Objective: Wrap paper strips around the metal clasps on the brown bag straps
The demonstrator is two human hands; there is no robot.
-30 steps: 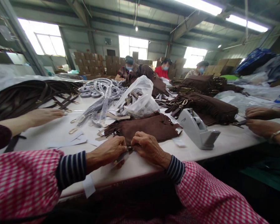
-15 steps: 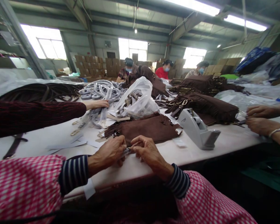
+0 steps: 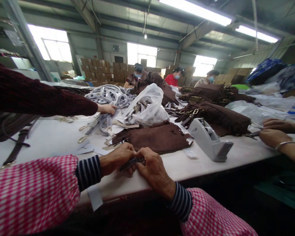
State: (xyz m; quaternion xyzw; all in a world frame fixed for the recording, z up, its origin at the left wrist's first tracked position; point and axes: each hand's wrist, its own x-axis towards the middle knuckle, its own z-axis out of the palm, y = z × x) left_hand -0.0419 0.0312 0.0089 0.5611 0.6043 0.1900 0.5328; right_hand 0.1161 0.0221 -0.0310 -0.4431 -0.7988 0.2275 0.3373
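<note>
My left hand (image 3: 119,158) and my right hand (image 3: 153,167) meet near the table's front edge, fingers closed on a small dark strap-like piece (image 3: 131,162) between them. Its ends are mostly hidden by the fingers. Just beyond my hands lies a brown fringed bag (image 3: 152,138), flat on the white table (image 3: 206,168). Behind the bag is an open clear plastic bag (image 3: 149,108) with pale strips in it. To its left, wrapped grey straps (image 3: 108,95) with metal clips are heaped.
A grey tape dispenser (image 3: 210,139) stands right of the bag. More brown bags (image 3: 218,116) are piled behind it. Another person's dark red sleeve (image 3: 46,100) reaches in from the left; a co-worker's hands (image 3: 272,132) are at the right edge. Three masked people sit across.
My hands have drawn closer together, and more of the dark piece shows between them. The dark red sleeve at the left has risen in view, and the dark straps beneath it are more hidden.
</note>
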